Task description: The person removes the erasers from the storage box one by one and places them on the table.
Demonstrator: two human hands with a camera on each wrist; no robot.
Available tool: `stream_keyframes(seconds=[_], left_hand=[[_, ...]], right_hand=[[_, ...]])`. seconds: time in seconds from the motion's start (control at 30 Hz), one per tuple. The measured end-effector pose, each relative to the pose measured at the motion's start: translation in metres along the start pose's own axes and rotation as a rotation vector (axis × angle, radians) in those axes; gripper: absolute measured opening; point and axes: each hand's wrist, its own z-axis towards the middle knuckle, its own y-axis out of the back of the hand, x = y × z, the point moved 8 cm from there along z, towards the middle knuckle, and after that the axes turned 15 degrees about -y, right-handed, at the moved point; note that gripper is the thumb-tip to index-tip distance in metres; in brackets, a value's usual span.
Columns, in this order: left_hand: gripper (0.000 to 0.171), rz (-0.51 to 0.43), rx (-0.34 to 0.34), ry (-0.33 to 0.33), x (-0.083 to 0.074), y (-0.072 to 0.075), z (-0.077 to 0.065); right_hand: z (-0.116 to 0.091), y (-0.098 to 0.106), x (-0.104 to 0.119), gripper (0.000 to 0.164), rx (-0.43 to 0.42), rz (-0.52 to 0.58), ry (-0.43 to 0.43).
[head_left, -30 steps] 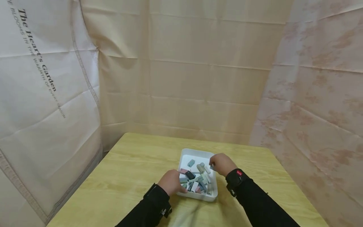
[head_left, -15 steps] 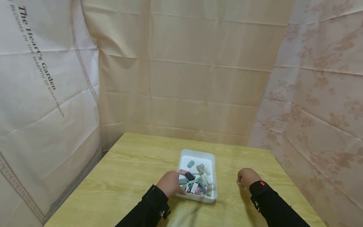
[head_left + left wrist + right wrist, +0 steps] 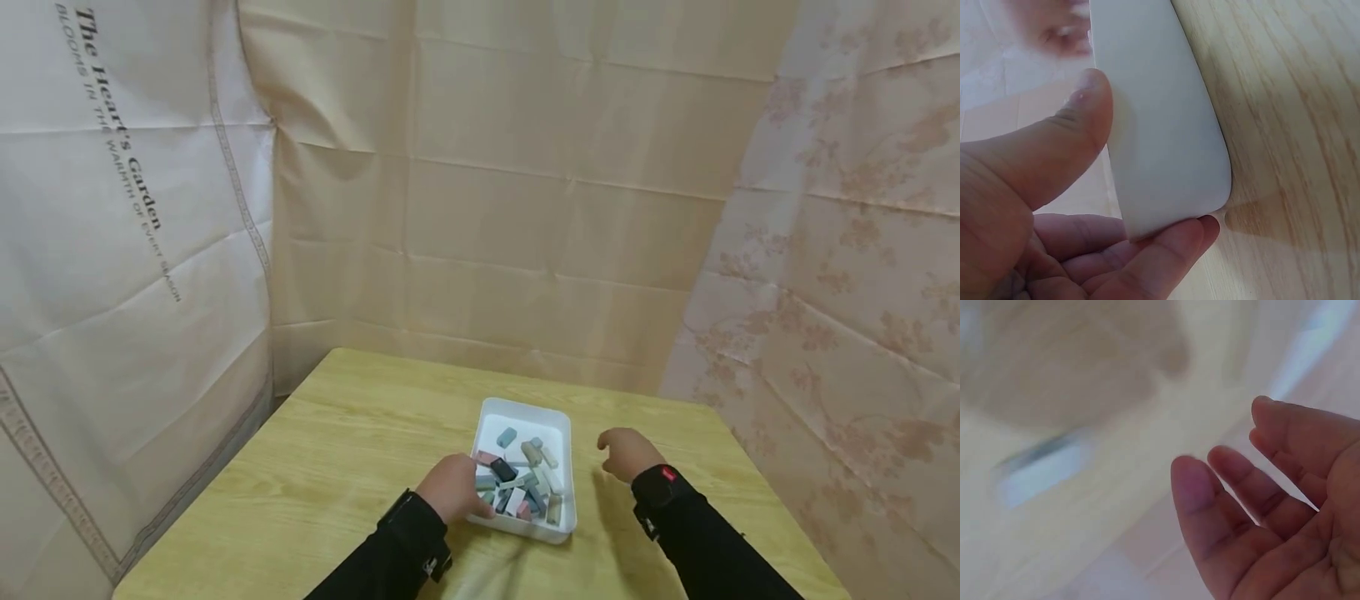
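A white rectangular tray [image 3: 525, 406] holds a jumble of small pastel blocks [image 3: 532, 452], among them a dark block [image 3: 503, 469] and a teal block [image 3: 506, 437]. My left hand [image 3: 452, 487] grips the tray's near left corner; in the left wrist view its thumb lies at the rim of the tray wall [image 3: 1160, 125] and its fingers bend round the corner. Right of the tray, my right hand [image 3: 628, 452] hovers over the table, holding nothing, its fingers loosely bent and apart. The right wrist view has a blurred pale block [image 3: 1044, 472] lying on the table near that hand.
The wooden table [image 3: 360, 450] extends around the tray on all sides. Beige cloth [image 3: 487, 208] hangs behind it, with a printed white cloth [image 3: 135, 333] on the left and a floral one [image 3: 847, 275] on the right.
My right hand moved from the tray's right rim, pinching a small block, out to the table on the right. It has since let go and lifted back slightly toward the tray. Left hand unchanged.
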Motion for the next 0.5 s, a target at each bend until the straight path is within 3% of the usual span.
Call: stream_keyframes(seconds=[0.13,0.27,0.37,0.5], left_hand=[[0.044,-0.007,0.0,-0.01,-0.001,0.001,-0.002],[0.043,0.006,-0.002,-0.029,0.0,0.001,-0.001],[0.042,0.014,0.003,-0.04,0.002,-0.001,0.0],[0.043,0.017,0.01,-0.044,0.003,-0.003,0.0]], right_hand=[[0.014,-0.001,0.054,0.034,0.095,0.113,0.019],[0.03,-0.023,0.091,0.04,0.214,0.142,-0.032],[0.037,-0.036,0.108,0.036,0.184,0.061,-0.012],[0.043,-0.049,0.121,0.011,0.08,-0.05,0.077]])
